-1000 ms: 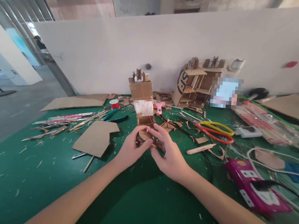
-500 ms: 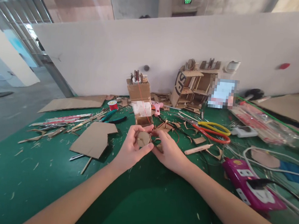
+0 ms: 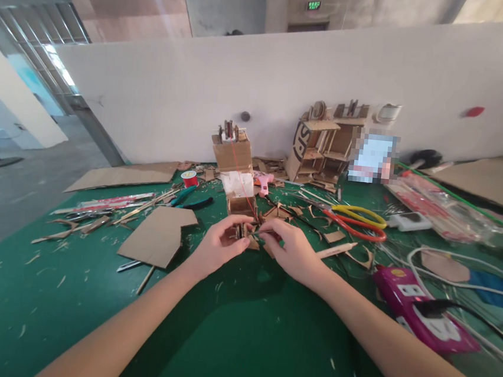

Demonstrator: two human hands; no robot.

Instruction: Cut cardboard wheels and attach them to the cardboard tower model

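Both hands meet at the middle of the green mat [image 3: 237, 341], fingertips turned toward each other. Left hand [image 3: 218, 247] pinches a small cardboard piece [image 3: 245, 233] between thumb and curled fingers. Right hand [image 3: 293, 253] nips the same piece from the other side with thumb and forefinger, its other fingers loosely bent.

The piece is held just above the mat. It runs roughly left to right from one hand to the other, with its layered edges and dark gaps turned toward the camera. It is too small to tell which end is which.

Just behind it stands a cardboard tower [image 3: 235, 158], upright, with a red thread [image 3: 240, 175] slanting down its front to a small open box at its foot. A pink glue gun [image 3: 263, 182] lies just right of the tower and a red spool [image 3: 189, 177] to its left. A cardboard sheet [image 3: 158, 234] lies flat near the left hand, with sticks and strips beyond it. Scraps litter the mat around the hands.

To the right lie cutters [image 3: 357, 219] with one yellow and one red handle, handles pointing right. Nearer the camera is a magenta power strip [image 3: 426, 317] with a black plug in it.

Against the white wall [image 3: 162, 97] stands a cardboard shelf model [image 3: 327, 145]. Its left panel bears large black printed letters, turned sideways and cut off, so they cannot be read. A green exit sign [image 3: 314, 5] glows above a doorway beyond the wall, its lettering too small to make out.
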